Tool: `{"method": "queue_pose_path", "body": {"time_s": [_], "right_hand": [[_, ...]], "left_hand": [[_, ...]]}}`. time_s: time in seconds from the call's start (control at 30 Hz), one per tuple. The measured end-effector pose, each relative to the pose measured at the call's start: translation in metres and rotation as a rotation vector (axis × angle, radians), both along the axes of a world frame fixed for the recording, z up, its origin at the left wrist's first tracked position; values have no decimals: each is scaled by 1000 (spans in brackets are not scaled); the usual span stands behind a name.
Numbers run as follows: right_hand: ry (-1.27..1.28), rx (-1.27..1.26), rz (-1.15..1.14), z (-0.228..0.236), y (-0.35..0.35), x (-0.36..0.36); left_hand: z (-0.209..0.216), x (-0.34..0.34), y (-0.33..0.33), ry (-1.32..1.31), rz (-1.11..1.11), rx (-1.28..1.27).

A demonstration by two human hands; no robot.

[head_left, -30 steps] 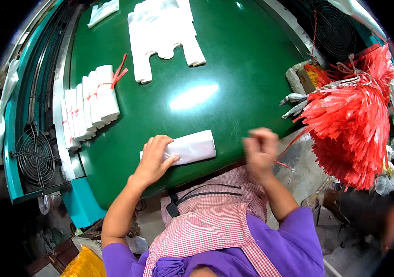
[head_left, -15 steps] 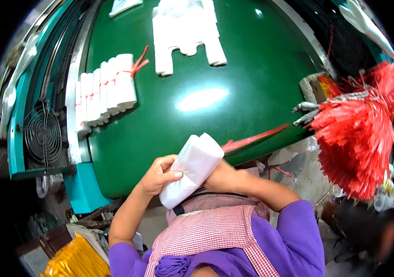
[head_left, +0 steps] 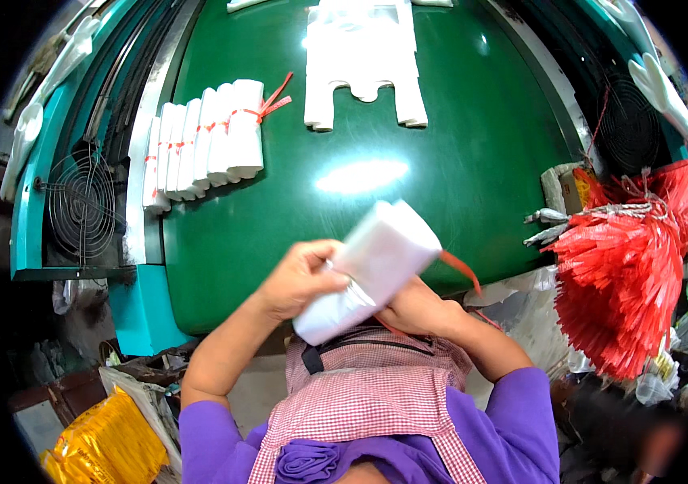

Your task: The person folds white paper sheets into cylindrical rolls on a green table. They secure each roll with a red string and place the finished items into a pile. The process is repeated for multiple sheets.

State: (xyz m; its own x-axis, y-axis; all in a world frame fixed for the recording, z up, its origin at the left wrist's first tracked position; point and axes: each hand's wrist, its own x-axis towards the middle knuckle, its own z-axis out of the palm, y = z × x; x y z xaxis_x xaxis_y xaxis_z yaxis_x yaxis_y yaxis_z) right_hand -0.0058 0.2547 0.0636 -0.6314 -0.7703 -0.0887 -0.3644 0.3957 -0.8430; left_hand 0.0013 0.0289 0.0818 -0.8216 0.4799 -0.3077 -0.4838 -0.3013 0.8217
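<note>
A folded bundle of white plastic bags (head_left: pixel 376 262) is tilted over the near edge of the green table. My left hand (head_left: pixel 303 278) grips its left side, thumb on top and fingers closed round it. Behind its lower right side, my right hand (head_left: pixel 412 308) is curled, its fingertips partly hidden. A red plastic strip (head_left: pixel 463 273) runs out from behind the bundle beside that hand, and a short bit shows below it. At the left on the table lies a row of several rolled white bag bundles (head_left: pixel 207 141), each tied with red strip.
Flat white T-shirt bags (head_left: pixel 362 52) lie at the far middle of the green table (head_left: pixel 279 210). A large bunch of red strips (head_left: pixel 626 274) hangs at the right edge. Metal fan guards (head_left: pixel 83 206) flank the table. A yellow wrapped package (head_left: pixel 114 440) stands at lower left.
The bundle has moved slightly up and right in both hands. The red strip, earlier stretched out to the right across the table, is now drawn in and curved beside my right hand.
</note>
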Motion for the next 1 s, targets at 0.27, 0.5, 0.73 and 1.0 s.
{"method": "queue_pose_path", "body": {"time_s": [0.27, 0.5, 0.73, 1.0], "right_hand": [[283, -259, -136, 24, -2, -19], [-856, -450, -205, 2, -21, -43], [260, -5, -60, -33, -28, -40], [306, -121, 65, -3, -42, -26]], "left_hand": [[-2, -36, -35, 563, 219, -659], [-37, -38, 3, 799, -282, -982], [-67, -13, -10, 660, 244, -651], [-74, -24, -4, 458, 279, -557]]}}
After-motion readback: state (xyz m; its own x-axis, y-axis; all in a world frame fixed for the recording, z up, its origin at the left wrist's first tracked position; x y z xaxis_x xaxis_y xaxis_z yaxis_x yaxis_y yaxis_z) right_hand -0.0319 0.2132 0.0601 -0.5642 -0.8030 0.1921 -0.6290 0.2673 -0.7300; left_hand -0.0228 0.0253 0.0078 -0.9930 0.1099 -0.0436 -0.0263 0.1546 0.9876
